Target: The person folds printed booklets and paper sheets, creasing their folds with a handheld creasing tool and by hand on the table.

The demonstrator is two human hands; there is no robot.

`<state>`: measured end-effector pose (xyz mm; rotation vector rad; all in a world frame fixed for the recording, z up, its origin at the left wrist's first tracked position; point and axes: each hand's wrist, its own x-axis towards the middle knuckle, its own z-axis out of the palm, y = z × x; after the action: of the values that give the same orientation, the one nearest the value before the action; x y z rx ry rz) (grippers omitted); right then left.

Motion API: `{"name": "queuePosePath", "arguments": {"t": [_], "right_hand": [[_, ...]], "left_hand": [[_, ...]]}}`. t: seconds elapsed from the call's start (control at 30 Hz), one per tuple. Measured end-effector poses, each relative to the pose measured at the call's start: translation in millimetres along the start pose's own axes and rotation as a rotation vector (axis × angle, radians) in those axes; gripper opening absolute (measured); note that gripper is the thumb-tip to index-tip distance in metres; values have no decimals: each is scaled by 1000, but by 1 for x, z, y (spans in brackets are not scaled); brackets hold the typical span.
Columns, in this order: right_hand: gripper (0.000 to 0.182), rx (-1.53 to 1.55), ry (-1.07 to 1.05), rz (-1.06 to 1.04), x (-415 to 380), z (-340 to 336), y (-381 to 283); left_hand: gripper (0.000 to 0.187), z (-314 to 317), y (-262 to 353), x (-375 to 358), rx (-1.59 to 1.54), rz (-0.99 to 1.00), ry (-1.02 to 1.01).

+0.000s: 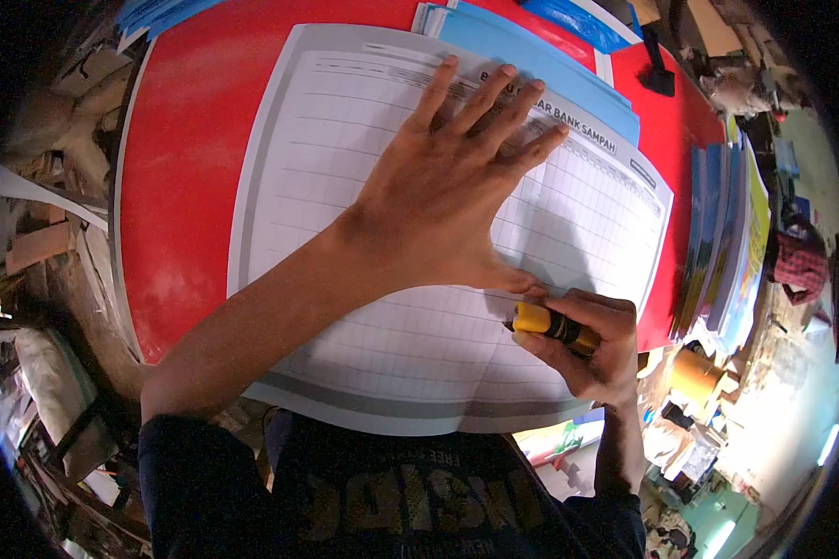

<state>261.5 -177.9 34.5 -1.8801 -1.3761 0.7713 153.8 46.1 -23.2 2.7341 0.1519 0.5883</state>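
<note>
A large white printed sheet (326, 177) with a ruled table and a grey border lies on the red tabletop (182, 186). Spread flat over its upper middle is my left hand (447, 186), fingers apart, pressing on the paper. My right hand (601, 345) is wrapped round a yellow and black tool (550, 326), which looks like a cutter. The tool's tip is over the lower right part of the sheet, close to my left thumb. Its exact contact with the paper cannot be made out.
Light blue sheets (531, 56) lie beyond the printed sheet. A black object (657, 74) rests at the far right. Stacked booklets (722, 242) line the right edge. A person in a checked shirt (800, 265) is farther off at the right.
</note>
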Motion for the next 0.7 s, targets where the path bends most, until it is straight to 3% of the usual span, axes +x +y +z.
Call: {"name": "queuePosePath", "arguments": {"t": [0.13,0.2,0.4,0.53,0.6,0.7], "right_hand": [[34,222,14,241,2,2,-11],[23,350,-28,470,4,-2,-20],[32,368,-12,676,6,0,-32],[37,211,7,407,-9,3,-14],[43,-148,110,-37,-18,4,-9],[46,-239,102,-54,-28,10,-5]], "left_hand": [[127,-2,2,0,1,-16,12],[127,-2,1,0,-3,-12,2],[125,-4,1,0,21,-2,-12],[125,-3,-1,1,-1,3,7],[126,-2,0,-1,6,-12,-6],[127,0,-1,-2,-44,11,38]]}}
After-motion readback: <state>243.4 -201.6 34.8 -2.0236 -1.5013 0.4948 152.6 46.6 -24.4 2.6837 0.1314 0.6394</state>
